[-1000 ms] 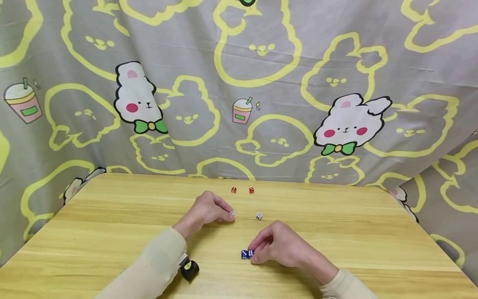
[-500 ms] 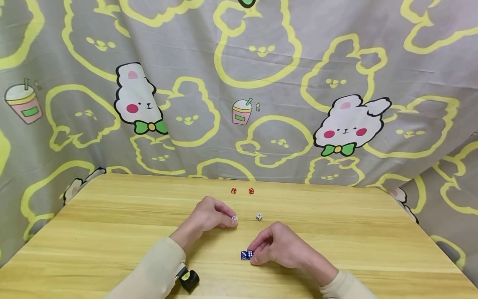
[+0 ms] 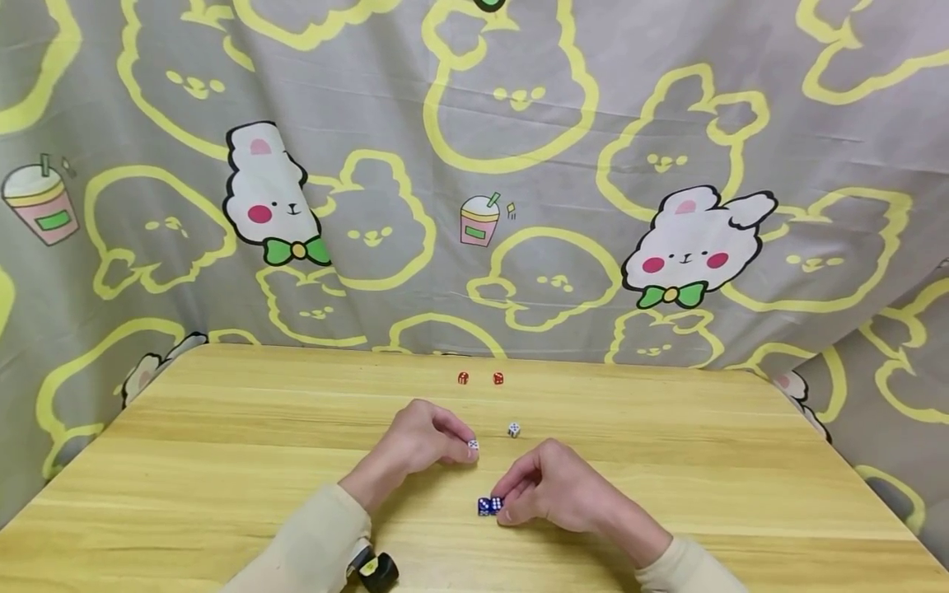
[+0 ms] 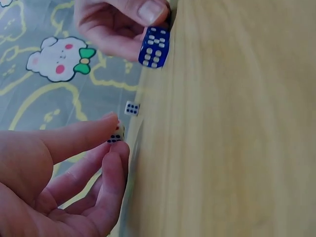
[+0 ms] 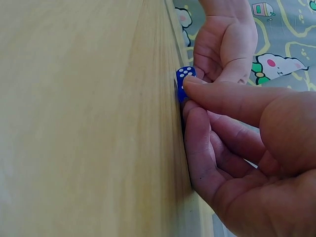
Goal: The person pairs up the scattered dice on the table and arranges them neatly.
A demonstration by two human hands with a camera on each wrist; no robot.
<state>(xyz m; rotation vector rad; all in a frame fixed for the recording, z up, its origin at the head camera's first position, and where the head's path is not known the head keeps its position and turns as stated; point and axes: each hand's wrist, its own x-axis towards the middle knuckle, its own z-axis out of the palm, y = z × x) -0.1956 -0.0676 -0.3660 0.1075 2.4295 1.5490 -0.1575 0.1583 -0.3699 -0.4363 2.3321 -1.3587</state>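
Between thumb and fingers my left hand (image 3: 418, 435) pinches a white die (image 4: 117, 135). My right hand (image 3: 556, 487) rests low over the table and pinches a blue die (image 3: 496, 504) at its right side. Touching that one on the left is a second blue die (image 3: 483, 506). In the head view the left hand is farther back and a little left of the blue pair. Another white die (image 3: 514, 430) sits by itself on the table, right of the left fingertips. The right wrist view partly hides the blue dice behind my thumb.
Two red dice (image 3: 463, 378) (image 3: 498, 379) lie side by side near the table's back edge. The wooden table (image 3: 667, 428) meets a grey patterned curtain (image 3: 400, 107) behind. A black strap piece (image 3: 378, 571) hangs at the left cuff.
My left hand has come toward me and slightly right, carrying the white die closer to the blue pair. My right hand and the other dice have stayed in place.
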